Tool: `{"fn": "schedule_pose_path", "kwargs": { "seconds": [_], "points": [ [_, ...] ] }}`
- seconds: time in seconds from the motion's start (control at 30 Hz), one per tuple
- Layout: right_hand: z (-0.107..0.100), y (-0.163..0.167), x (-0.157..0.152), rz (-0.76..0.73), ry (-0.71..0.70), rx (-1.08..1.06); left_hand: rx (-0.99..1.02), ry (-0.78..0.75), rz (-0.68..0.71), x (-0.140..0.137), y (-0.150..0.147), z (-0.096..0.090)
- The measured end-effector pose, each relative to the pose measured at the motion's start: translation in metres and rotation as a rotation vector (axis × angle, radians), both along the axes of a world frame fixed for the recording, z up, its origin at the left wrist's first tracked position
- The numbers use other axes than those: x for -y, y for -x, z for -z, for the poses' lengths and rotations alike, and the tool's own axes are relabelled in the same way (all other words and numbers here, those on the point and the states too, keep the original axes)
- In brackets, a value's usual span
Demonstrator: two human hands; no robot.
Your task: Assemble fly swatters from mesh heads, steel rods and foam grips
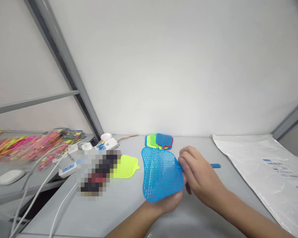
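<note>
A blue fly swatter (161, 177) with a perforated head is held above the table. My right hand (201, 175) is closed around it just below the head, and the end of its blue handle (215, 166) sticks out to the right of that hand. My left hand (172, 201) is under and behind the swatter head, closed at its neck, with most of its fingers hidden. Behind lies a pile of green, red and blue fly swatters (164, 140) against the wall. A yellow fly swatter head (127, 167) lies flat on the left.
A pixelated dark and red item (96, 175) covers part of the yellow swatter. White power strips (110, 143) and cables (64, 201) are at the left. Many colourful packets (39, 145) lie on the neighbouring table. A white plastic mailing bag (263, 165) lies at the right.
</note>
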State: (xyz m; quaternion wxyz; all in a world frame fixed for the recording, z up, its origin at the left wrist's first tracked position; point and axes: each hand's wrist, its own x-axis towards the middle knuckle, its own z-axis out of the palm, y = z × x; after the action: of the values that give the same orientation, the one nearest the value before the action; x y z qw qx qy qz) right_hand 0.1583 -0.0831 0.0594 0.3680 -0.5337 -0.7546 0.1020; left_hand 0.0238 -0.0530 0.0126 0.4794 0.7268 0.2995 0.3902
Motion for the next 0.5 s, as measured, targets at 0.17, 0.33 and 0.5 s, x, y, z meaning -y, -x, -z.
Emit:
{"fn": "schedule_pose_path", "kwargs": {
  "seconds": [0.17, 0.33, 0.5],
  "points": [
    [-0.008, -0.007, 0.014, -0.077, 0.044, 0.112, 0.346, 0.390, 0.237, 0.012, 0.030, -0.006],
    [0.000, 0.001, 0.023, -0.004, -0.026, 0.304, 0.384, 0.414, 0.334, 0.034, 0.064, -0.006],
    [0.005, 0.018, 0.028, 0.083, -0.204, 0.490, 0.531, 0.606, 0.273, 0.043, 0.082, -0.009]
  ]
}}
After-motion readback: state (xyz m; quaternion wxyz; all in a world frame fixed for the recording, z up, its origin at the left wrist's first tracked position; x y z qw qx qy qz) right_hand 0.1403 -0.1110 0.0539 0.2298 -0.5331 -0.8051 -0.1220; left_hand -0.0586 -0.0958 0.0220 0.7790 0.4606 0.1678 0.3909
